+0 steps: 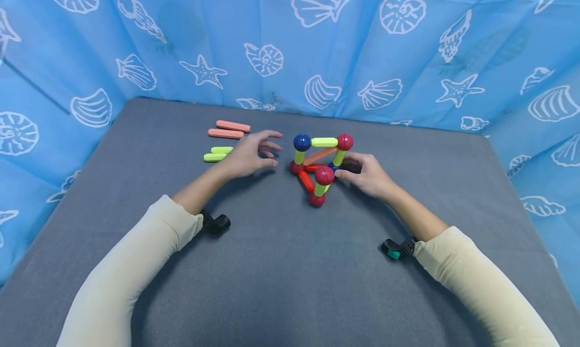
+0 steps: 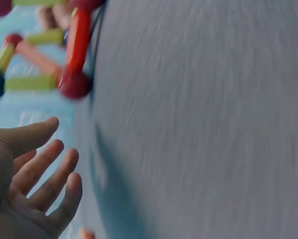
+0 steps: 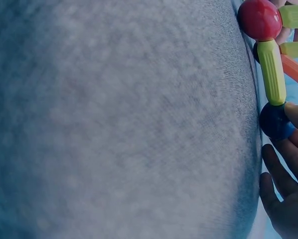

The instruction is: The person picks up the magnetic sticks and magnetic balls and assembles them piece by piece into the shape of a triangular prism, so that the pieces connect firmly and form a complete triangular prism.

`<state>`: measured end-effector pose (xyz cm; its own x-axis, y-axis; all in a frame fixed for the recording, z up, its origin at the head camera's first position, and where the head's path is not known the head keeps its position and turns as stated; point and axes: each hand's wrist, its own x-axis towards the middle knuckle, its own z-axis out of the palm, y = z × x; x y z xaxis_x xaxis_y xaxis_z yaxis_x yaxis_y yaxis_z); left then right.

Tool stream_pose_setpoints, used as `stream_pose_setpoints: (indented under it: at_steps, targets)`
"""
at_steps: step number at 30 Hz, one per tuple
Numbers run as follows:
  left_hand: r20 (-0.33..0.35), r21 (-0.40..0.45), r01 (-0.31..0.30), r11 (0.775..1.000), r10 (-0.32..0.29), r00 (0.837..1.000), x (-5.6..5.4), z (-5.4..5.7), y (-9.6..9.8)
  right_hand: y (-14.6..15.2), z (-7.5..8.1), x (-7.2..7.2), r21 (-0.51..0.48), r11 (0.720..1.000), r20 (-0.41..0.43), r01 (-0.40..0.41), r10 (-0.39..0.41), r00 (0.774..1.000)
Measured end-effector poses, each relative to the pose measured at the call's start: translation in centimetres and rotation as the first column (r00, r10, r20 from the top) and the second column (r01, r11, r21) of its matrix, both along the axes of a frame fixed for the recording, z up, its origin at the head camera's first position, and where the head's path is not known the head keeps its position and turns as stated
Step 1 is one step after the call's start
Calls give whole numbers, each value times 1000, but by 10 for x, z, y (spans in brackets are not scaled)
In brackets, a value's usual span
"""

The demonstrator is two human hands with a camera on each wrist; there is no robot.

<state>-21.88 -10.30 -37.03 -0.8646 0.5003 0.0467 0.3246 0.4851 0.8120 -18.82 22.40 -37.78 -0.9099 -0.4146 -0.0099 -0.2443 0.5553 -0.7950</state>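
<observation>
Left sleeve (image 1: 109, 291) nearest | left hand (image 1: 250, 154): fingers spread, bare | right hand (image 1: 369, 177) pinches blue ball (image 3: 274, 122) | I judge frame (image 1: 319, 156) light, stiff, easily parted; I'd hold it there, low

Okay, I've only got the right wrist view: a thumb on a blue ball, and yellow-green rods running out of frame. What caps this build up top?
Observer: In the head view, the ball-and-rod structure has three upper balls: one blue ball and two red balls.
Operator: I see some fingers behind it. Is that hand carrying anything?
Observer: No. The left wrist view shows the left hand with nothing in its palm or fingers.
Operator: Any loose rods around?
Observer: Yes, four show on the gray tabletop, on the left hand's side: two salmon rods and two yellow-green rods, close to that hand.
</observation>
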Motion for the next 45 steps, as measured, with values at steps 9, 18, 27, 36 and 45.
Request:
stream_pose_setpoints:
  at_steps: [9,18,27,36,45]
  targets:
    - [-187,-148,-296,944,268,945,-23,9,-64,2,1,0,-14,1000,6,3,-3,1000]
    - [-173,-338,-328,882,284,943,-37,2,-85,2,-1,2,-12,1000,13,6,-6,1000]
    - [-195,-291,-313,904,264,945,-31,3,-79,2,-1,2,-13,1000,26,6,-5,1000]
    - [-237,-86,-218,972,193,952,2,20,-59,1,-2,1,6,1000,7,-3,3,1000]
    - [146,130,-85,988,66,987,36,17,-26,0,-2,2,11,1000,22,2,-2,1000]
